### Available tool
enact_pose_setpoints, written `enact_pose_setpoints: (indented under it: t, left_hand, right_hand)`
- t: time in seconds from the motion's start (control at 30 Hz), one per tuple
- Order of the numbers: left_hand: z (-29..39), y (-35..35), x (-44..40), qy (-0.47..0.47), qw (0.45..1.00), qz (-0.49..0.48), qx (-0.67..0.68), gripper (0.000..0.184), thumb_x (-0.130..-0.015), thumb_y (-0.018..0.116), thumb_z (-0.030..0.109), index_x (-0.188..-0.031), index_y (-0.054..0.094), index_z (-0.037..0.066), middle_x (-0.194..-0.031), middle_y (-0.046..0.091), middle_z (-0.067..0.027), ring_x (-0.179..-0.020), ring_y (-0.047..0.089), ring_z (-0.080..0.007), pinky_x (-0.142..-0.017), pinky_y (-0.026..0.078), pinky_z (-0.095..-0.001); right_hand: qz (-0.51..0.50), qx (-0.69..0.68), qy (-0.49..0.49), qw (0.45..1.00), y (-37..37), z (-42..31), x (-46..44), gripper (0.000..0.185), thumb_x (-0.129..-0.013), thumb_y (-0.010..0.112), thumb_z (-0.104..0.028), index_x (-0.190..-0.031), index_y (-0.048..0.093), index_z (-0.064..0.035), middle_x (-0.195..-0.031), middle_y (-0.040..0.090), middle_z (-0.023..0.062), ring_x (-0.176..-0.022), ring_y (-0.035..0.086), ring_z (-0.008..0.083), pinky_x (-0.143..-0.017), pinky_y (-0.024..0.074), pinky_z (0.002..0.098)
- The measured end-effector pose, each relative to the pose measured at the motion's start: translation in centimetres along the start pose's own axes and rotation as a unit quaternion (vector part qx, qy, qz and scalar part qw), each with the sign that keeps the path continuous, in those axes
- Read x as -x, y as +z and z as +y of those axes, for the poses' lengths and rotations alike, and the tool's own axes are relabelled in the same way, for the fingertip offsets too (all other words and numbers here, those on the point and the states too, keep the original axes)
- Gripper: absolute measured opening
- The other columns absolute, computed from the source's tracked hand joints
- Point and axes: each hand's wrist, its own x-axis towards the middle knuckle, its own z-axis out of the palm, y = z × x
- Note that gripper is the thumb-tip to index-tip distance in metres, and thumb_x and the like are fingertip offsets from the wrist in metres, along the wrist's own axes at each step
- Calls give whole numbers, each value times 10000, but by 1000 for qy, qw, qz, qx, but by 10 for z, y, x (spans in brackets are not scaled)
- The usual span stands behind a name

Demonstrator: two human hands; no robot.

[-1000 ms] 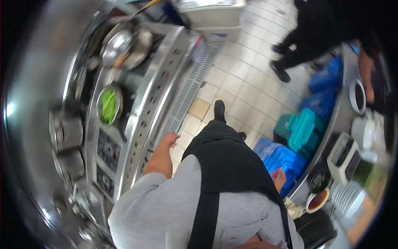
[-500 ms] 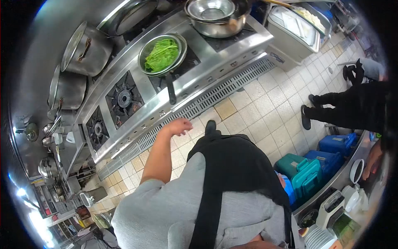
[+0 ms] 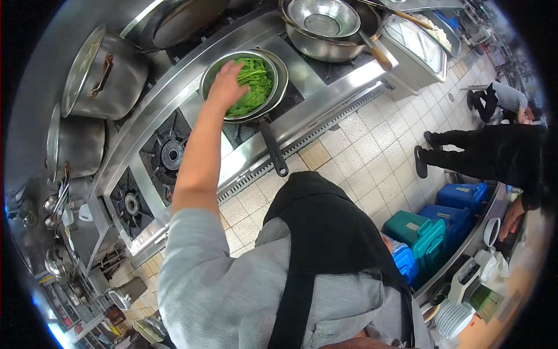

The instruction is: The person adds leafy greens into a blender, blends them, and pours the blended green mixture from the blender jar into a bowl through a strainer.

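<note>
My left hand (image 3: 226, 84) reaches over a metal strainer (image 3: 207, 77) of leafy greens (image 3: 253, 93). Its fingers are apart, the thumb spread to one side, and they rest at or just above the leaves. The strainer sits on a pan (image 3: 281, 75) whose black handle (image 3: 273, 148) points toward me over the stove's front edge. Past the right side of my apron, a small patch of my right hand (image 3: 387, 242) shows beside something bright blue (image 3: 405, 262); its fingers are hidden.
A big pot (image 3: 322, 47) holding a metal bowl (image 3: 325, 20) stands right on the stove (image 3: 337, 87). Bare burners (image 3: 172, 155) and tall stockpots (image 3: 107, 72) lie left. Behind me on the right are lidded bins (image 3: 462, 198) and a counter with plates (image 3: 453, 319). A person in black (image 3: 488, 154) stands at right.
My left hand has moved up and forward from beside the stove's front edge to the greens in the strainer. My body has come nearer the stove.
</note>
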Motion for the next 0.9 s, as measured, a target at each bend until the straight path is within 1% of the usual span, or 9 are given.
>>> enact_pose_setpoints:
  t: [0.07, 0.13, 0.17, 0.23, 0.3, 0.57, 0.63, 0.73, 0.9]
  left_hand:
    - [-9, 14, -30, -17, 998, -39, -52, 821, -724, 770, 229, -1437, 369, 165, -1472, 362, -156, -1313, 409, -351, -1051, 400, -435]
    - [-13, 24, -52, -65, 977, -147, -137, 993, -674, 803, 227, -1494, 245, 235, -1514, 293, -150, -1312, 411, -371, -1053, 401, -443]
    - [-19, 30, -60, -61, 977, -150, -135, 993, -674, 803, 227, -1494, 245, 235, -1514, 293, -150, -1312, 411, -371, -1053, 401, -443]
    - [-31, 42, -72, -100, 959, -233, -124, 1097, -627, 826, 218, -1512, 178, 235, -1499, 322, -152, -1302, 428, -374, -1053, 403, -439]
    - [-33, 50, -78, -124, 961, -218, -118, 1066, -623, 822, 203, -1502, 221, 228, -1485, 344, -158, -1292, 441, -371, -1046, 409, -443]
    - [-40, 51, -86, -167, 923, -335, -91, 644, -635, 777, 202, -1234, 584, 68, -1287, 558, -194, -1182, 549, -361, -986, 457, -445]
    - [-21, 41, -66, -157, 963, -163, -148, 562, -634, 767, 212, -1153, 624, 51, -1148, 637, -199, -1079, 612, -346, -958, 472, -421]
    - [-49, 50, -75, -108, 974, -185, -79, 555, -625, 760, 208, -1148, 631, 74, -1069, 662, -208, -1032, 630, -333, -936, 477, -402]
    - [-48, 2, -62, -116, 983, -115, 86, 557, -615, 754, 204, -1126, 621, 26, -1067, 664, -211, -1012, 633, -338, -909, 480, -383]
  right_hand:
    - [13, -8, 29, 999, -19, 44, -7, 337, -949, 559, -377, -1037, 659, -68, -731, 631, 40, -593, 566, 152, -522, 414, 287]
    - [65, 219, -69, 971, -37, 104, -12, 390, -959, 529, -409, -971, 660, -42, -692, 614, 45, -595, 559, 159, -535, 423, 311]
    - [86, 293, -98, 947, -42, 127, -7, 412, -962, 519, -420, -949, 661, -33, -678, 609, 47, -596, 557, 161, -539, 426, 319]
    - [120, 532, -271, 793, -41, 153, 11, 462, -966, 491, -453, -952, 631, -14, -674, 593, 50, -609, 565, 189, -571, 448, 360]
    - [99, 546, -262, 789, -38, 168, 17, 453, -964, 496, -450, -959, 627, -17, -681, 594, 49, -610, 567, 190, -571, 450, 362]
    - [-8, 346, -64, 936, -19, 175, 0, 419, -954, 520, -438, -988, 610, -31, -708, 597, 42, -612, 573, 196, -570, 457, 370]
    - [-24, 293, -46, 955, -18, 175, -13, 411, -952, 525, -435, -996, 606, -34, -714, 598, 40, -612, 575, 197, -570, 459, 372]
    - [-45, 174, -8, 984, -21, 174, -37, 401, -948, 534, -431, -1007, 600, -40, -724, 599, 38, -613, 577, 199, -570, 462, 374]
    - [73, -76, 68, 992, 10, -23, 58, 313, -922, 604, -376, -1022, 593, -80, -760, 603, 28, -596, 566, 165, -535, 446, 310]
